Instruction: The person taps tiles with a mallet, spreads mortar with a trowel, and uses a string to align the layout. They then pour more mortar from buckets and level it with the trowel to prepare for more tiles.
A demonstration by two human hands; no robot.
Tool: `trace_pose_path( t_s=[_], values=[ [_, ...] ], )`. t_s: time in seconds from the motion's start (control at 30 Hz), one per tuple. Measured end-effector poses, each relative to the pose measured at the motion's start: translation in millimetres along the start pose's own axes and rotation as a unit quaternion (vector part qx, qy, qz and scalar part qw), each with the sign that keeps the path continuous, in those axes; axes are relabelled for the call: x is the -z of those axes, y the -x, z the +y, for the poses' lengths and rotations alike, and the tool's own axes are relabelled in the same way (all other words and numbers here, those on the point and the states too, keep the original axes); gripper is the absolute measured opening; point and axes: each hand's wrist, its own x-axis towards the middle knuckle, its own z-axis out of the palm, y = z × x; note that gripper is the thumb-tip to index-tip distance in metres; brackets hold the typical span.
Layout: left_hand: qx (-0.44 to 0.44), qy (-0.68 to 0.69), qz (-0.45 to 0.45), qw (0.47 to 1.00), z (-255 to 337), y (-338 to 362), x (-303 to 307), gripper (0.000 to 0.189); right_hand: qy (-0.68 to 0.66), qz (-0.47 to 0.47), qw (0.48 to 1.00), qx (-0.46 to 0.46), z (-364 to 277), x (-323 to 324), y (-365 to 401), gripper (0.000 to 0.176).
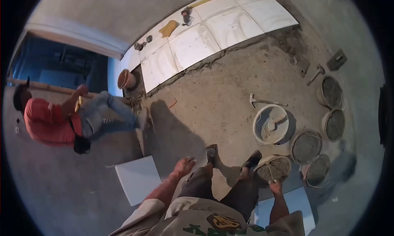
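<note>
My right hand (276, 186) is closed on the thin handle of a bucket of mortar (281, 167), which stands by my right foot. My left hand (184, 166) hangs in front of my left thigh with its fingers loosely apart and nothing visible in it. Just beyond the gripped bucket is a pale bucket (257, 131) with a trowel-like tool and some mortar residue inside. More mortar-filled buckets (306, 146) stand to the right. A hammer (269, 101) lies on the concrete floor behind the pale bucket.
Large white tiles (193, 45) cover the floor along the far wall, with tools and a yellow cloth (168, 28) on them. A person in a red shirt (45, 121) stands at left near an orange bucket (127, 79). White tiles (138, 180) lean near me on both sides.
</note>
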Motion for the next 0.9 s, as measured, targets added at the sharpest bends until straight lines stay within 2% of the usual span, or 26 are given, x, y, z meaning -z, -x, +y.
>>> trace_pose_path(
  t_s=[0.13,0.17,0.27,0.3,0.37,0.43,0.47,0.5,0.57,0.63,0.7,0.73,0.77,0.8,0.83,0.87,0.9],
  values=[
    [-0.018,0.035,-0.009,0.999,-40,5,-2,0.045,0.011,-0.018,1.0,0.009,-24,-28,1,0.041],
    [-0.055,0.063,-0.012,0.996,-59,0,-1,0.045,0.01,-0.008,1.0,0.013,-34,-35,3,0.039],
    [-0.057,0.12,-0.025,0.991,-110,-25,20,0.045,0.022,0.017,0.999,0.026,-75,-56,-2,0.035],
    [-0.051,0.119,-0.013,0.992,-138,-36,26,0.046,-0.014,0.016,1.0,0.01,-85,-73,-6,0.035],
    [0.0,0.128,-0.011,0.992,-178,-33,48,0.048,-0.024,0.007,1.0,-0.019,-102,-78,7,0.034],
    [0.05,0.155,0.016,0.986,-238,-44,78,0.048,-0.003,-0.046,0.997,-0.064,-207,-68,26,0.027],
    [0.073,0.173,0.037,0.981,-280,-48,79,0.047,0.086,0.007,0.996,0.02,-180,-87,-8,0.03],
    [0.099,0.211,0.066,0.97,-310,-43,93,0.047,0.1,0.006,0.994,0.031,-188,-96,-16,0.03],
    [0.144,0.267,0.129,0.944,-364,-29,120,0.046,0.011,0.015,0.998,-0.061,-213,-106,-27,0.032],
    [0.171,0.293,0.164,0.926,-404,-10,135,0.045,-0.069,-0.027,0.994,-0.075,-283,-118,-8,0.028],
    [0.238,0.363,0.206,0.877,-431,1,142,0.045,-0.091,-0.035,0.992,-0.075,-328,-137,-13,0.028],
    [0.242,0.366,0.208,0.874,-450,7,123,0.045,-0.1,-0.039,0.991,-0.075,-346,-146,-17,0.028],
    [0.216,0.287,0.198,0.912,-475,9,88,0.044,-0.112,-0.043,0.99,-0.073,-362,-157,-23,0.028],
    [0.19,0.204,0.184,0.943,-491,7,77,0.044,-0.116,-0.05,0.99,-0.07,-380,-166,-29,0.027],
    [0.248,0.256,0.136,0.925,-470,16,89,0.044,-0.12,-0.055,0.989,-0.062,-395,-175,-36,0.027],
    [0.302,0.307,0.085,0.898,-438,22,102,0.044,-0.076,-0.086,0.993,-0.017,-401,-184,-55,0.026],
    [0.276,0.302,0.092,0.908,-433,21,85,0.044,-0.04,-0.107,0.992,0.062,-382,-191,-91,0.032]
  ],
)
